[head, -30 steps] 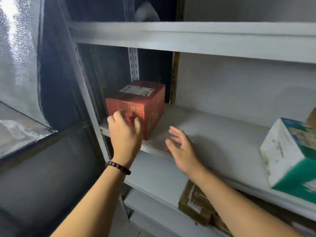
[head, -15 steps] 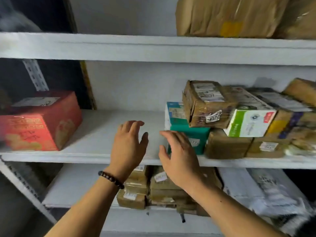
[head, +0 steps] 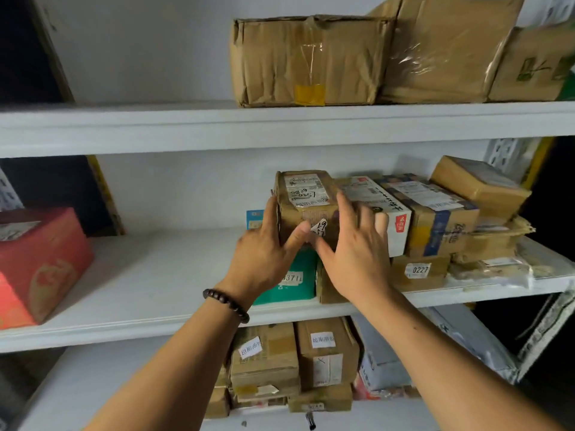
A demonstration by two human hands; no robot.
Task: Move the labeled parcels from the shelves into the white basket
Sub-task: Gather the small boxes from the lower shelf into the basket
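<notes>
A brown cardboard parcel (head: 306, 194) with white labels and handwritten numbers sits on top of a teal box (head: 295, 283) on the middle shelf (head: 149, 275). My left hand (head: 264, 259) holds the parcel's left side, fingers up along that side and thumb pressed on its front. Spread, straight fingers of my right hand (head: 354, 253) touch the parcel's right side, next to a white and red box (head: 396, 227). No white basket is in view.
More labeled parcels (head: 435, 225) are stacked to the right on the middle shelf. A red box (head: 40, 262) stands at its left end. Large brown parcels (head: 308, 60) fill the top shelf, and smaller cardboard parcels (head: 323, 353) the lower one.
The view swung right from the red box to the parcel stack. Both hands rose from the shelf edge and came onto the brown labeled parcel.
</notes>
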